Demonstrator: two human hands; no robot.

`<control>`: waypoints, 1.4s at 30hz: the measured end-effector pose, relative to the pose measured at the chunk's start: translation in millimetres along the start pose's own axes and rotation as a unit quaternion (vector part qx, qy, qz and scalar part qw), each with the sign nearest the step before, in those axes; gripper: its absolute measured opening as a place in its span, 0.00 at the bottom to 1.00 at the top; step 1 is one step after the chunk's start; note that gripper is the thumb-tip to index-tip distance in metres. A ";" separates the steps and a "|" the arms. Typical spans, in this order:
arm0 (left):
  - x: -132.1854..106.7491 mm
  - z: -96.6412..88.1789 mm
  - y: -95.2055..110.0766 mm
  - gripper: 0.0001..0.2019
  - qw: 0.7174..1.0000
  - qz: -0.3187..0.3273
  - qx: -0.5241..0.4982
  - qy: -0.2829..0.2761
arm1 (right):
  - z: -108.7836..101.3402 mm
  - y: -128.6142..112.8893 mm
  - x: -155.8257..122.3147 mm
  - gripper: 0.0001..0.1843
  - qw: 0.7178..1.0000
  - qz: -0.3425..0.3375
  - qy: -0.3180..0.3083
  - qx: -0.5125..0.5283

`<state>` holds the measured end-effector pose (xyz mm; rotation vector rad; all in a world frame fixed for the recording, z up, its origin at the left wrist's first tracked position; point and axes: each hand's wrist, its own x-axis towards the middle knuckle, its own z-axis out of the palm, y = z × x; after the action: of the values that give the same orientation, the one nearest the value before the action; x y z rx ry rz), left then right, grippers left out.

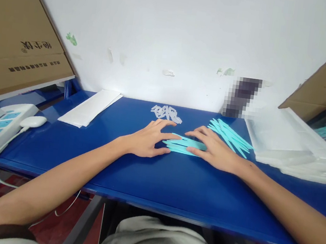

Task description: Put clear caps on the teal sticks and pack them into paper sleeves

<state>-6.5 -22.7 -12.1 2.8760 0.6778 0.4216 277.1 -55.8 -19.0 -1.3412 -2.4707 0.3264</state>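
A loose bunch of thin turquoise strips (182, 146) lies flat on the blue table between my two hands. My left hand (150, 139) is at the bunch's left end, its fingers and thumb spread apart, with the index fingertip at the upper strips and the thumb by the lower ones. At the right end, my right hand (215, 149) curves over the strips with fingers and thumb apart; its thumb tip rests on or just above them. Just beyond my left hand sits a small pile of whitish translucent pieces (167, 113). More turquoise strips (230, 137) lie fanned out beyond my right hand.
White paper sheets (91, 108) lie at the back left of the blue table (148, 184). Clear plastic bags (294, 149) are stacked at right. A power strip (6, 125) with a white cable stands at far left, below a cardboard box (24, 31). A white wall closes the back.
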 end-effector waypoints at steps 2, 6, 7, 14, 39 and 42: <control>-1.3 -1.4 -2.2 0.28 1.000 -0.017 -0.008 -0.015 | 0.2 -0.8 -0.4 0.34 1.000 0.002 -0.004 0.002; -2.4 -3.4 -3.7 0.33 0.998 -0.035 -0.022 -0.040 | 1.0 -4.8 -1.5 0.34 1.000 -0.004 -0.004 0.002; -2.4 -3.8 -3.5 0.34 0.998 -0.038 -0.023 -0.043 | 1.3 -6.2 -1.8 0.34 1.000 -0.005 -0.005 0.002; -2.1 -4.4 -3.8 0.30 0.998 -0.046 -0.022 -0.044 | 1.7 -11.0 -2.3 0.27 0.999 -0.047 0.023 0.002; -3.5 -5.4 -13.7 0.36 0.994 -0.076 -0.048 -0.067 | 0.1 -6.6 -2.7 0.29 0.998 -0.032 0.030 -0.048; -3.2 -6.1 -13.5 0.36 0.994 -0.079 -0.039 -0.071 | 0.8 -7.2 -2.9 0.29 0.998 -0.027 0.023 -0.058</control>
<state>-16.7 -11.6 -9.9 2.7223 0.8347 0.2148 272.7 -62.1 -17.7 -1.3065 -2.5162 0.1406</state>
